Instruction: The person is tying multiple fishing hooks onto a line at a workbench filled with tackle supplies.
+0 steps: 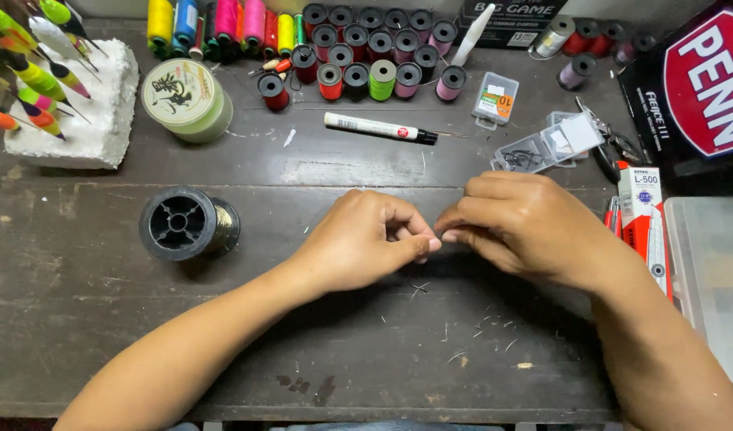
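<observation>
Low in the frame: 2 bare forearms rising from the bottom edge over a dark, worn wooden table [103, 319] littered with short pale line clippings [462, 331]. At centre: left hand [365, 239] curled nearly into a fist, thumb and forefinger pinched; right hand [520, 219] likewise closed, fingertips meeting the left's. Between the pinches, something too fine to see, probably thin line or a small hook, so cannot tell what is gripped. Judged to be mid-knot or mid-threading; next move would seem to call for a steady, even pull with both pinches held firm. Left of centre: black plastic spool of olive line [187, 223], well apart from the hands. Farther up: white marker pen with black cap [380, 128], small clear hook boxes [542, 148]. Top edge: rows of coloured thread bobbins [366, 52]; upper left, bright fishing floats stuck in a white foam block [79, 112].
</observation>
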